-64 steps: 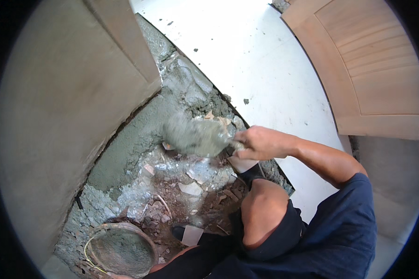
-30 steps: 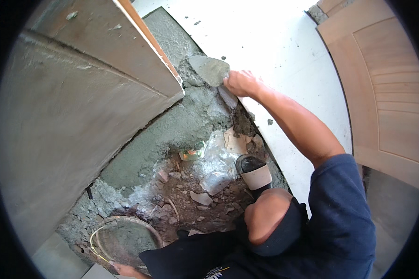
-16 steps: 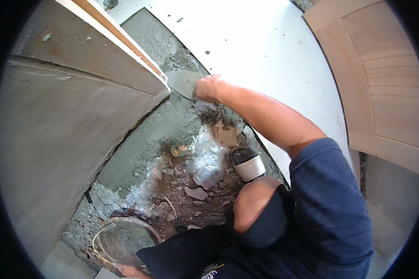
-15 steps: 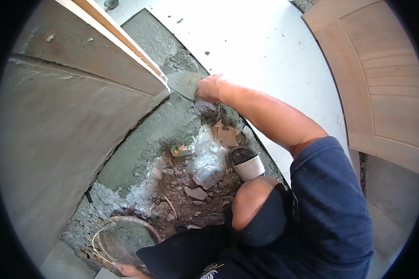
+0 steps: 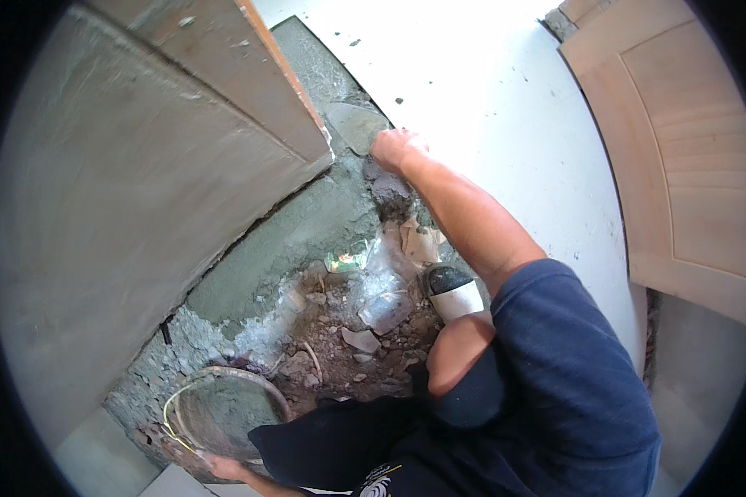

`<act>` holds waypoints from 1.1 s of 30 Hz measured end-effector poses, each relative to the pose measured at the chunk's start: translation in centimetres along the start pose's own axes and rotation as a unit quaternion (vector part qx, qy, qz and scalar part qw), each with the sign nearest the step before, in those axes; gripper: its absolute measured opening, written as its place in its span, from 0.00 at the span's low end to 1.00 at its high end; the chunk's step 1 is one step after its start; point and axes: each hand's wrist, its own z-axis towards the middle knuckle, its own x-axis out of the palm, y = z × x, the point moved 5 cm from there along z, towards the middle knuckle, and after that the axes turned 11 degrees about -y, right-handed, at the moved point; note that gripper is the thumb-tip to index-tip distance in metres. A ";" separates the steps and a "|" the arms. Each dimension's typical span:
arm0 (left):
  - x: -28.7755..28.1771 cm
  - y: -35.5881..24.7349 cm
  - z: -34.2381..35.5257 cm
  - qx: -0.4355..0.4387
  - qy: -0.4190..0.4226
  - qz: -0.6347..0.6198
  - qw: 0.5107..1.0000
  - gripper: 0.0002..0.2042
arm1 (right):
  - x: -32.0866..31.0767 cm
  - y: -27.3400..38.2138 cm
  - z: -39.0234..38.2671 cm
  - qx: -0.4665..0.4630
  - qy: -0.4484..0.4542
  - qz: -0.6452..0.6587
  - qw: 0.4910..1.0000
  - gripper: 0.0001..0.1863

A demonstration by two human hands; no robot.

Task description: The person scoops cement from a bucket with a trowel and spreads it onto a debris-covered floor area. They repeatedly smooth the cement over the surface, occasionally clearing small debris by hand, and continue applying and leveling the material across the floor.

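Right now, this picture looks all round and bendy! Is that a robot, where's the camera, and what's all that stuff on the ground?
No robot here, just a person with two bare hands. The camera sits on their head and looks down. Its very wide lens bends straight edges and leaves the corners black.

The right hand holds a trowel, a flat tool with a wide blade. The left hand is by a bucket with grey mix inside; I can't tell how tightly it grips.

A strip of grey cement-like paste runs along the wall. Beside it lie rubble and clear plastic. The bright white part is a floor.
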 end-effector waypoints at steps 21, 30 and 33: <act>3.5 6.4 3.1 -0.019 0.034 0.039 0.998 0.32 | 1.4 -3.2 -7.6 0.103 0.066 0.158 0.980 0.23; 3.4 6.3 3.7 0.092 0.009 0.086 0.992 0.31 | -3.3 -3.0 -3.8 -0.127 0.093 0.070 0.985 0.24; 2.8 5.2 3.1 0.042 0.003 0.094 0.995 0.32 | -0.5 -3.8 -7.1 -0.164 0.164 0.035 0.972 0.21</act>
